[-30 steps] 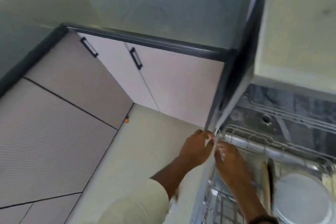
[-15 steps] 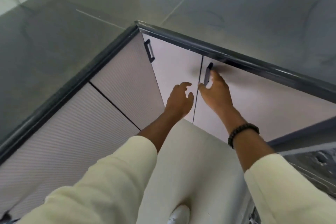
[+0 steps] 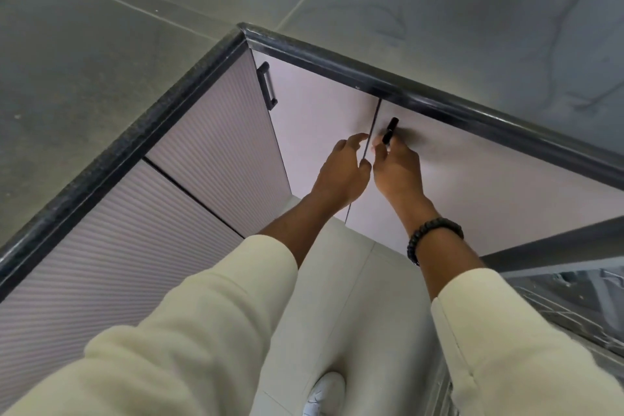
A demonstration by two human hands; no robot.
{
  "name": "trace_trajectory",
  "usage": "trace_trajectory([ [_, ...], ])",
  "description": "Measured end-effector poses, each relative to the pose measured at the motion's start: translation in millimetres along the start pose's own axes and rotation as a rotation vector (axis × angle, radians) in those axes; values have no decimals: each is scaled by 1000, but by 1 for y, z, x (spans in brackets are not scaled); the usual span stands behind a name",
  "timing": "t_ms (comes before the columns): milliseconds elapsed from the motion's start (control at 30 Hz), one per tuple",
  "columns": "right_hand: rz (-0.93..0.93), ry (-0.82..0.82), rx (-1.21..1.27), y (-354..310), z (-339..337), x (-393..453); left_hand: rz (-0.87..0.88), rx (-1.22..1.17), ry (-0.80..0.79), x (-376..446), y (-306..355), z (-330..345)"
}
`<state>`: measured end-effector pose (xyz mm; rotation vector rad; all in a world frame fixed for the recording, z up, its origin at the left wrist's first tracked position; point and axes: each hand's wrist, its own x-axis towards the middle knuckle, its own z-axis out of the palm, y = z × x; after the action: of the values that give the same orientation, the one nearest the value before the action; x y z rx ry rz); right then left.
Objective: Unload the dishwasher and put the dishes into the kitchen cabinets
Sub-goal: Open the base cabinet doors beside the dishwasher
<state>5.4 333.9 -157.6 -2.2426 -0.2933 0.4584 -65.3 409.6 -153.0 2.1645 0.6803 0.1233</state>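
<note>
1. Right hand [image 3: 396,169]: fingers curled round the slim black bar handle [image 3: 390,131] of the right cabinet door [image 3: 472,186], a smooth pale panel.
2. Left hand [image 3: 342,172]: fingers loosely bent at the door seam, holding nothing.
3. Speckled dark table [image 3: 84,54], rounded edge, above the doors.
4. Dishwasher [image 3: 580,311]: wire rack, lower right.

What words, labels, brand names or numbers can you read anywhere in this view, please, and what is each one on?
None: no readable text shows in this view.
The cabinet doors, their black handles, the dark countertop edge and the bead bracelet carry no print.
The white shoe shows only a faint, blurred mark, too unclear to read.
The dishwasher rack shows no label.
</note>
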Motion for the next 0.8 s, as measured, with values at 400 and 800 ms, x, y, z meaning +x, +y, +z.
trace_trajectory([
  [400, -197, -41, -24, 45, -6, -129, 5, -272, 141, -97, 2, 17],
  [800, 31, 78, 136, 164, -77, -309, 185, -180, -9, -294, 15, 98],
])
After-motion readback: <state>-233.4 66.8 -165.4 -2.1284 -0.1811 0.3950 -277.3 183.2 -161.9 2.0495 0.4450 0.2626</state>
